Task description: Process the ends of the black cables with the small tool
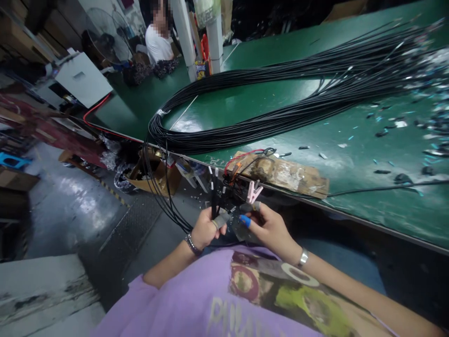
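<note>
My left hand is closed around a black cable end that stands upright, its thumb in a grey finger cot. My right hand is close beside it, fingers curled and pinched, with a blue cot on the thumb and a grey one on a fingertip; what it pinches is too small to make out. Both hands sit just below the table edge, near a pink clip and red and black test leads. A big bundle of black cables loops across the green table.
A taped brown cardboard pad lies at the table edge. Small cut bits are strewn on the right of the table. A cardboard box stands on the floor below the cable loop. Another person in a white shirt sits at the far end.
</note>
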### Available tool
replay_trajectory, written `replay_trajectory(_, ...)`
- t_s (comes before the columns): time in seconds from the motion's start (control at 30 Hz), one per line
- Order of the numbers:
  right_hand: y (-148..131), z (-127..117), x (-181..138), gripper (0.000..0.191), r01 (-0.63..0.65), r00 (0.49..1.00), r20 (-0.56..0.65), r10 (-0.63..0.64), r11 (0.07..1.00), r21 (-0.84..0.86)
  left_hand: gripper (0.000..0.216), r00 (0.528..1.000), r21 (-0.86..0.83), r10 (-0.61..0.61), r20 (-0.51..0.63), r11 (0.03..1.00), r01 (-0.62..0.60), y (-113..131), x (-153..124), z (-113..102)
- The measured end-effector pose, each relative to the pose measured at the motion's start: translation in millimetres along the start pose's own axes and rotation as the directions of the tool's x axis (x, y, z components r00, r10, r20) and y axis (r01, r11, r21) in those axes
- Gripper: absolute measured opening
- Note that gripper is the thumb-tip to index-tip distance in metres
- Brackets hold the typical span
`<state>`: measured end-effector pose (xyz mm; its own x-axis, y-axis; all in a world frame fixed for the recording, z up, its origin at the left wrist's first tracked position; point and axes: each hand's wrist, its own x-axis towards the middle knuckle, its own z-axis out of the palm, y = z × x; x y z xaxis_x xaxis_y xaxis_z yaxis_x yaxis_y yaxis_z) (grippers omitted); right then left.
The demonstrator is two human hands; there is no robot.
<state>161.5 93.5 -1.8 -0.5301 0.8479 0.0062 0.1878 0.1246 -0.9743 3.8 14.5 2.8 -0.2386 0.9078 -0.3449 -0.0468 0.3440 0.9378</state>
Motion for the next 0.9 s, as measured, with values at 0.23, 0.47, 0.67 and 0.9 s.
replay_trajectory(0.23, -5, -3, -2, 0.017, 0.168, 0.986, 0.038, -0.165, 0.924, -0.345, 0.035, 0.989, 0.17, 0.149, 0.002, 0.974, -0.147, -7, -3, 7)
replay_trajectory(0.47, -7, 5, -4, 0.015, 0.255, 0.964, 0.18, -0.195, 0.868, -0.425, 0.011, 0.971, 0.339, 0.221, -0.09, 0.923, -0.179, -24, 1, 10)
replay_trajectory(0.67, -8, 1, -5, 0.028, 0.149, 0.974, 0.185, -0.133, 0.986, -0.072, 0.032, 0.995, 0.072, 0.077, -0.071, 0.995, -0.071, -12, 7, 8)
replay_trajectory(0.9, 1, 0, 1, 0.021, 0.062, 0.997, -0.03, -0.066, 0.994, -0.095, 0.054, 1.0, -0.011, 0.021, 0.003, 1.0, -0.021, -2, 4, 1)
